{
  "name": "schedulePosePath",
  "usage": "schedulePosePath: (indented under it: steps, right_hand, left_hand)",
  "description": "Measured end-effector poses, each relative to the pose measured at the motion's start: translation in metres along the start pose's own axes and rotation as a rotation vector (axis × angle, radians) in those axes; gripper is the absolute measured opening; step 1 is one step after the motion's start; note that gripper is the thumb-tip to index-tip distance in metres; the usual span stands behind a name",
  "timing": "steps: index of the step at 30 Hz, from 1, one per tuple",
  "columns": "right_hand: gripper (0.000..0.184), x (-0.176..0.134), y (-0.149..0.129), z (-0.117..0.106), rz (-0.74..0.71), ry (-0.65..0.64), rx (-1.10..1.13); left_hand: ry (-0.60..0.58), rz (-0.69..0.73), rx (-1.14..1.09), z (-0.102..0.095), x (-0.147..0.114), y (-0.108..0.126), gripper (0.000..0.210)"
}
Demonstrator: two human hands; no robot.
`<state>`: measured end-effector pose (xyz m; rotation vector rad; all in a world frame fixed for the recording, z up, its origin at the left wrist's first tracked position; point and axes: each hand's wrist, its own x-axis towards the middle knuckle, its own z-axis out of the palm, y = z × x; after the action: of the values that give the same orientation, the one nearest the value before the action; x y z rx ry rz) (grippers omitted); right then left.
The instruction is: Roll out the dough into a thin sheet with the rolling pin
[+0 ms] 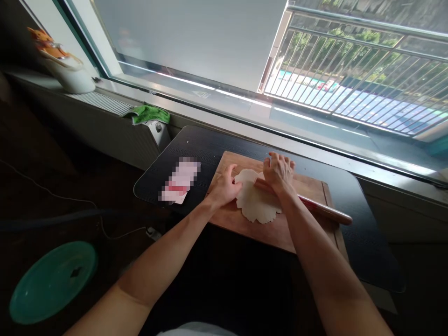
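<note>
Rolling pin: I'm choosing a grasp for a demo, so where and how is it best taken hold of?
Probably take the rolling pin by its free end, coming from the picture's right and closing around it: the rod is long and round, and this end juts past the board, while the right hand covers a part over the dough.

Lettering Left Illegible

No text, label, brand, number or sign could be read. On the black table, a pink-and-white item was masked by coarse pixels, so any print on its red band was hidden. Beyond the metal railing, red-and-white markings were seen too small to be deciphered.
</note>
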<state>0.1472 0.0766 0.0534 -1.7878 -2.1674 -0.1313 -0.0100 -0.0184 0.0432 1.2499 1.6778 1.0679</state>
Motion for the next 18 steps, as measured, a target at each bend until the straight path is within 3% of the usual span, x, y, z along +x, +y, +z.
schedulePosePath:
  steps: [3, 5, 8, 14, 16, 18]
  right_hand:
    - [0.042, 0.003, -0.002, -0.001, 0.023, 0.024, 0.009]
    - [0.043, -0.022, -0.006, -0.005, -0.048, 0.067, 0.039]
    - [0.042, -0.051, -0.01, -0.009, -0.154, 0.015, 0.033]
    - [0.049, -0.001, -0.006, -0.013, 0.163, -0.197, 0.006]
    - [0.05, -0.006, -0.009, -0.015, 0.156, -0.254, 0.014]
    - [0.049, -0.024, -0.014, -0.015, 0.027, -0.248, 0.016]
  left_hand:
    - [-0.006, -0.006, -0.047, 0.0, -0.001, -0.001, 0.065]
    - [-0.021, -0.019, -0.059, 0.0, 0.0, -0.001, 0.065]
    - [-0.049, -0.018, -0.048, -0.001, 0.002, -0.002, 0.065]
    - [-0.037, -0.032, -0.079, 0.001, 0.003, -0.004, 0.063]
    - [-0.022, -0.031, -0.069, 0.002, 0.002, -0.004, 0.062]
    - [-0.022, -0.029, -0.06, 0.002, 0.002, -0.003, 0.062]
